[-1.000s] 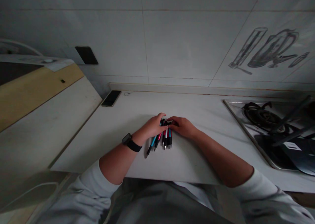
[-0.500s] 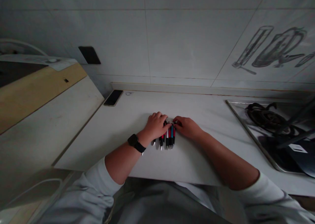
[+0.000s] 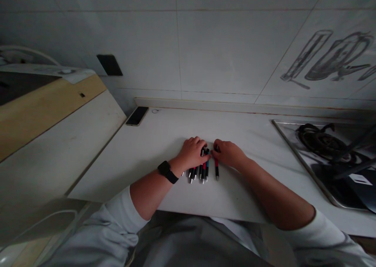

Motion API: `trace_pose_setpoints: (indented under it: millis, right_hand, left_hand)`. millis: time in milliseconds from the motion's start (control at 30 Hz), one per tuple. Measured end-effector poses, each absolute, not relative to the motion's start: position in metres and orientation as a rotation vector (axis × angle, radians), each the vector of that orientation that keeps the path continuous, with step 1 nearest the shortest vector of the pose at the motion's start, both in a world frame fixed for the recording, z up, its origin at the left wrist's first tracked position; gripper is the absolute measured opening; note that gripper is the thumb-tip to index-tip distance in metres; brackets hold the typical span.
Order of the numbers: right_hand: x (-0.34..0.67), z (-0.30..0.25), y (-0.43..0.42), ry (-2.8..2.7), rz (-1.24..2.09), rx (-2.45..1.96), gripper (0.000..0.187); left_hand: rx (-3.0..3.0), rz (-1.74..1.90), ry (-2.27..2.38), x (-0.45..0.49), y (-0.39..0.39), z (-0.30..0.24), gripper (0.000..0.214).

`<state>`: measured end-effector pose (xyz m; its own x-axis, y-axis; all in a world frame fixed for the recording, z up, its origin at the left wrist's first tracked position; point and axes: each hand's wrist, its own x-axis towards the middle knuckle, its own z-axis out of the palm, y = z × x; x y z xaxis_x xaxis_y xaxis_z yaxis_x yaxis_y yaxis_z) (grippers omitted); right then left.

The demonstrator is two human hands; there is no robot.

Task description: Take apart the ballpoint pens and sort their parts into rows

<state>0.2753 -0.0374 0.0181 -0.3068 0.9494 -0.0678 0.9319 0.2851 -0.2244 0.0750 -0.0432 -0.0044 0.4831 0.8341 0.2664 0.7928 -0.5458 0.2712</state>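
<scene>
Several pens [image 3: 201, 171] with red, blue and black barrels lie side by side on the white countertop [image 3: 164, 141], tips toward me. My left hand [image 3: 192, 153], a dark watch on its wrist, rests curled over the upper ends of this bunch. One red pen [image 3: 216, 169] lies a little apart on the right. My right hand [image 3: 229, 154] is closed, its fingertips pinching the top end of that red pen.
A phone [image 3: 137, 116] lies face up at the counter's back left corner. A gas stove [image 3: 331, 149] with a black burner fills the right side. A lower wooden and white surface [image 3: 44, 126] stands at left. Tiled wall [image 3: 205, 47] behind.
The pens went from a loose fan to a tight row under my left hand. My right hand has drawn one red pen away to the right. The view drifted slightly.
</scene>
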Motion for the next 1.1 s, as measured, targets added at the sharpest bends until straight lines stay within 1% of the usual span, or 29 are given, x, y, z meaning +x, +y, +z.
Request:
trace_pose_setpoints:
  millis: [200,333,467,600,633,700,767,800,833,933,967,1100]
  right_hand:
    - [0.277,0.015,-0.035,-2.473,0.328,-1.762,0.014]
    - [0.285,0.011,-0.026,-2.367,0.408,-1.708,0.015]
    - [0.297,0.004,-0.011,-2.096,0.692,-1.624,0.016]
    - [0.305,0.002,-0.001,-1.550,1.095,-1.458,0.018]
    - [0.306,0.002,0.000,-1.429,1.150,-1.399,0.020]
    - [0.306,0.004,0.000,-1.264,1.195,-1.305,0.026]
    - [0.304,0.006,0.000,-1.183,1.204,-1.253,0.030]
    - [0.303,0.006,-0.001,-1.166,1.208,-1.233,0.030]
    - [0.302,0.005,-0.002,-1.163,1.212,-1.215,0.030]
    - [0.299,0.003,-0.005,-1.205,1.215,-1.172,0.031]
    - [0.298,0.002,-0.006,-1.218,1.214,-1.161,0.033]
    - [0.290,0.007,-0.005,-1.266,1.241,-1.102,0.039]
  left_hand:
    - [2.650,0.532,1.430,0.078,-0.047,-0.004,0.032]
    - [2.704,0.533,1.381,0.078,-0.046,-0.005,0.026]
    - [2.709,0.530,1.324,0.078,-0.045,-0.004,0.018]
    - [2.656,0.529,1.263,0.075,-0.046,-0.001,0.013]
    - [2.635,0.547,1.247,0.074,-0.046,0.000,0.016]
    - [2.580,0.636,1.229,0.071,-0.044,0.004,0.027]
    - [2.489,0.779,1.235,0.067,-0.041,0.009,0.041]
    - [2.430,0.851,1.251,0.065,-0.038,0.011,0.042]
    - [2.375,0.907,1.267,0.062,-0.035,0.013,0.038]
    - [2.298,1.000,1.299,0.055,-0.027,0.018,0.012]
    - [2.305,1.018,1.302,0.052,-0.024,0.019,0.008]
    - [2.379,1.048,1.315,0.044,-0.013,0.027,0.011]
